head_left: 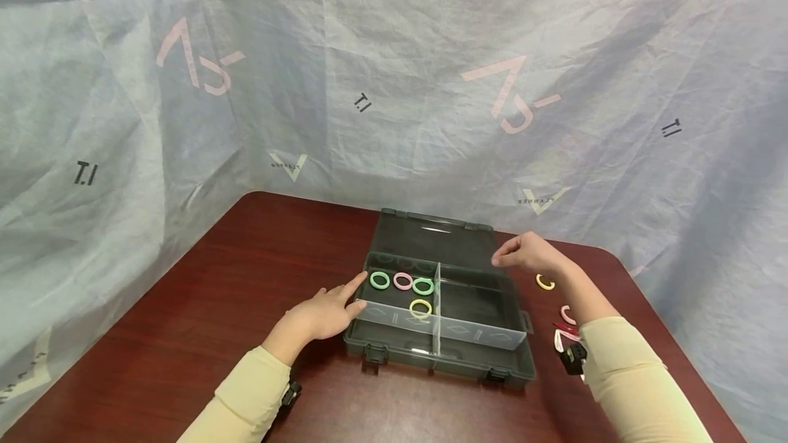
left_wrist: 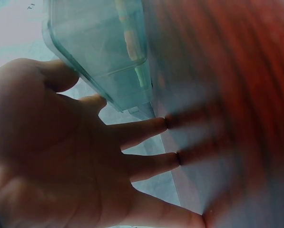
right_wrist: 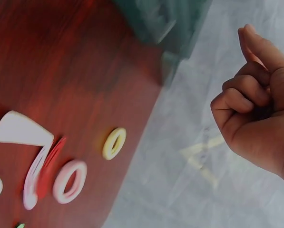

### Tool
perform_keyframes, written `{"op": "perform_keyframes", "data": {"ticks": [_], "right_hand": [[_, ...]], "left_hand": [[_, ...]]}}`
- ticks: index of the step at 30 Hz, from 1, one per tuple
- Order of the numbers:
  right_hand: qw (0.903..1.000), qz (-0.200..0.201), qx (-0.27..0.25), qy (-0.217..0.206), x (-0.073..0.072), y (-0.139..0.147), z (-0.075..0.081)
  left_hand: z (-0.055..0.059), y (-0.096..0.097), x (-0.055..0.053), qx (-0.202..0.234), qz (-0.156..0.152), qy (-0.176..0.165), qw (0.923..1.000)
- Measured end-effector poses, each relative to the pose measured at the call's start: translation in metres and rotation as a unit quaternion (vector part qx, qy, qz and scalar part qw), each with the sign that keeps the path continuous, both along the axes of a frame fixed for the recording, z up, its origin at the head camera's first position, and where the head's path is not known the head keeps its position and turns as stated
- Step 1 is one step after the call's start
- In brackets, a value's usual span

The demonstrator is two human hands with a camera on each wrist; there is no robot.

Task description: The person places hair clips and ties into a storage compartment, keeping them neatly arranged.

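Note:
A dark see-through divided box [head_left: 431, 365] stands on the table with its lid [head_left: 434, 238] tipped back. Its back left compartment holds two green rings [head_left: 379, 280], a pink ring [head_left: 403, 281] and a yellow ring [head_left: 421, 308]. At the box's left wall, my left hand [head_left: 320, 313] rests with fingers spread; the left wrist view shows its thumb and index finger against the wall. My right hand [head_left: 531, 252] is raised above the box's back right corner. Its thumb and index fingertips meet and the other fingers curl in; nothing shows between them.
Right of the box lie another yellow ring [right_wrist: 114, 143], another pink ring [right_wrist: 69, 181], a red strand [right_wrist: 51, 164], a pale pink loop [right_wrist: 33, 178] and a white tapered piece [right_wrist: 23, 129]. A grey printed sheet [head_left: 394, 87] hangs behind the table [head_left: 277, 251].

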State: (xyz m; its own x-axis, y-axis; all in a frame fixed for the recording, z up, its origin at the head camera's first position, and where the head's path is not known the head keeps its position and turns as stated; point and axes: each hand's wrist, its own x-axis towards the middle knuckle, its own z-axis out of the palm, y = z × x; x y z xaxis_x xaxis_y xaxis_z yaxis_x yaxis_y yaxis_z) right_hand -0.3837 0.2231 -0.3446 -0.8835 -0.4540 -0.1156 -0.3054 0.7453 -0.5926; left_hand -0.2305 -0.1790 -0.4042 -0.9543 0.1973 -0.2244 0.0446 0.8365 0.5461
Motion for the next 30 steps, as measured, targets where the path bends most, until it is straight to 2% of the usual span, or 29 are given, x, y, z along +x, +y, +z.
{"op": "perform_keyframes", "data": {"ticks": [11,15,18,22,26,30], "right_hand": [[0.9983,-0.051,0.020,0.021,-0.009,0.043,-0.029],[0.9953,-0.092,0.016,0.027,-0.013,0.062,-0.042],[0.9903,-0.132,0.015,0.039,-0.015,0.076,-0.051],[0.9807,-0.184,0.037,0.056,-0.017,0.088,-0.058],[0.9696,-0.231,0.070,0.041,-0.017,0.097,-0.063],[0.9592,-0.271,0.078,0.020,-0.017,0.100,-0.067]], "left_hand": [[-0.002,-0.003,0.000,-0.001,-0.009,-0.002,1.0000],[-0.003,-0.002,-0.001,-0.006,-0.008,-0.001,0.9999],[-0.003,-0.001,-0.001,-0.009,-0.007,-0.002,0.9999],[-0.002,-0.001,-0.001,-0.005,-0.007,-0.003,1.0000],[-0.002,-0.002,-0.001,0.000,-0.010,-0.001,1.0000],[-0.002,-0.002,-0.003,0.000,-0.011,-0.002,0.9999]]}}
